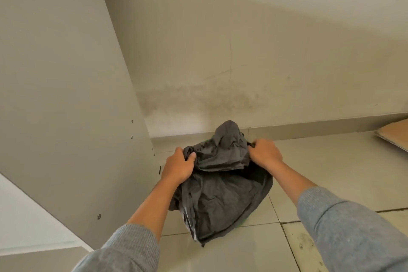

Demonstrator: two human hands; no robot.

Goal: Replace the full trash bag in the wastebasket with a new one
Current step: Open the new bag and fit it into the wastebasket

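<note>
Down on the tiled floor point(331, 172), close to the wall, person bent over a bin. Left to right:

Pale cabinet side panel point(61, 95) fills the left, leaning across the view, small screw heads dotted on it. Its lower edge comes close to the left arm.

Left hand point(180, 166), grey ribbed sleeve point(130, 247) pushed up the forearm. Arm reaches forward and down. Fingers curled tight, thumb on top, clamped on a bunch of the black trash bag point(223, 192) at its left rim.

Bag crumpled, dull black, draped over the wastebasket point(244, 223); only thin green slivers of the basket show at the near-right edge and behind the top. A loose peak of plastic stands up at the back, between the two hands. Cannot tell how full the bag is.

Right hand point(266, 153), same grey sleeve, arm coming in from the lower right. Knuckles up, fingers closed on the bag's right rim, slightly farther from the person than the left hand.

Stained wall point(242, 73) with baseboard behind. Far right, flat brown cardboard point(394, 133) lying on the floor, well apart from the bin.
</note>
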